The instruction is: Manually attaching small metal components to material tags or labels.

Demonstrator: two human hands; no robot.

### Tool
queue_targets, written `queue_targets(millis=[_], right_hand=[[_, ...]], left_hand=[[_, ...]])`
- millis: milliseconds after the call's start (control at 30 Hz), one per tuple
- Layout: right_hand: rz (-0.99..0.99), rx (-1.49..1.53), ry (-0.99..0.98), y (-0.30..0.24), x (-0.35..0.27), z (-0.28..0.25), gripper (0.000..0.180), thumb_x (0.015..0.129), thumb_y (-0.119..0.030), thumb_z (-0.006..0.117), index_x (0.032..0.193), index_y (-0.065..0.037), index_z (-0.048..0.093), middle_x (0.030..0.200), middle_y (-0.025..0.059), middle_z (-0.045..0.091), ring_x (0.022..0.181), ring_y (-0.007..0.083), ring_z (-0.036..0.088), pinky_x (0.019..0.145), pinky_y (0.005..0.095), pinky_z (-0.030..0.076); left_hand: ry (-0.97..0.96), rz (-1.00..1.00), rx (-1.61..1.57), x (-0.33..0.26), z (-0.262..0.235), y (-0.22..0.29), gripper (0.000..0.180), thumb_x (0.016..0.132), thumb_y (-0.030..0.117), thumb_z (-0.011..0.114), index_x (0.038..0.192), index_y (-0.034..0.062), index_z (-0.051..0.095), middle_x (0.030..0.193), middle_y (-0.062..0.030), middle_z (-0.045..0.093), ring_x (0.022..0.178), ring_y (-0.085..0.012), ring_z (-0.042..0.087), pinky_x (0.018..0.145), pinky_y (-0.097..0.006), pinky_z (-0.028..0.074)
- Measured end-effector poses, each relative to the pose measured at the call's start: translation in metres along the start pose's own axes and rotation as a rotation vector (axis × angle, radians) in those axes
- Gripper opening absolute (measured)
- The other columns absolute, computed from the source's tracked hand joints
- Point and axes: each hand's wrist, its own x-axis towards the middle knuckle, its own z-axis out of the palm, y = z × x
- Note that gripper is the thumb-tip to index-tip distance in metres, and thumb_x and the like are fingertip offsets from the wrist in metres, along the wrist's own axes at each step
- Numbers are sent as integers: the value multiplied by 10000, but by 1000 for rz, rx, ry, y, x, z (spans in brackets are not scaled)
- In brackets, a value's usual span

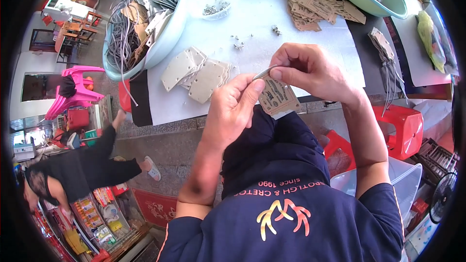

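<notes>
Tag [277,98] of tan card sat pinched in left hand [233,111] just off the bench's near edge; right hand [303,70] fingers gripped thin grey strip [264,73]. Best done keeping tag steady, strip tip aligned.

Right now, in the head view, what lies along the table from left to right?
Pale green basin of grey cords → stack of cream tags → left hand → printed tag → right hand → red stool.

Tan printed tag [277,97]: flat cardboard piece, tilted, held above bench edge. Grey cord [264,73]: thin, pinched at tag's top.
</notes>
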Motion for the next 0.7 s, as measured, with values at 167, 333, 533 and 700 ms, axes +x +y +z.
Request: queue_targets(millis=[167, 333, 533, 700], right_hand=[[3, 223, 131, 1, -6, 9, 160, 950, -167, 605, 962, -8, 595, 759, -14, 567, 604, 26, 495, 531, 182, 405], [-6, 588, 535, 6, -12, 31, 185, 982, -212, 548, 1020, -30, 551, 774, 36, 607, 578, 88, 588, 556, 221, 505], [-72, 774, 574, 13, -21, 62, 193, 983, -204, 551, 1026, -20, 511, 842, 100, 660, 700, 154, 681, 657, 273, 578], [19, 671, 486, 13, -29, 53, 199, 969, -206, 578, 1039, -23, 542, 879, 59, 650, 728, 88, 628, 618, 217, 524]], left_hand=[[-78, 170, -5, 13, -9, -9, 331, 962, 254, 594, 1132, -28, 622, 857, -48, 661, 790, -86, 614, 713, -241, 491], [-107, 382, -558, 5, 14, -30, 580, 917, 283, 656, 1323, -71, 442, 1240, -143, 575, 1151, -195, 546, 1011, -342, 404], [184, 345, -540, 0, 47, -30, 343, 992, 146, 521, 1269, -53, 493, 1192, -120, 592, 1102, -149, 558, 952, -299, 449], [271, 301, -256, -1, 37, -25, 272, 1005, 156, 478, 1198, -17, 561, 947, -63, 668, 736, -90, 590, 602, -219, 413]])
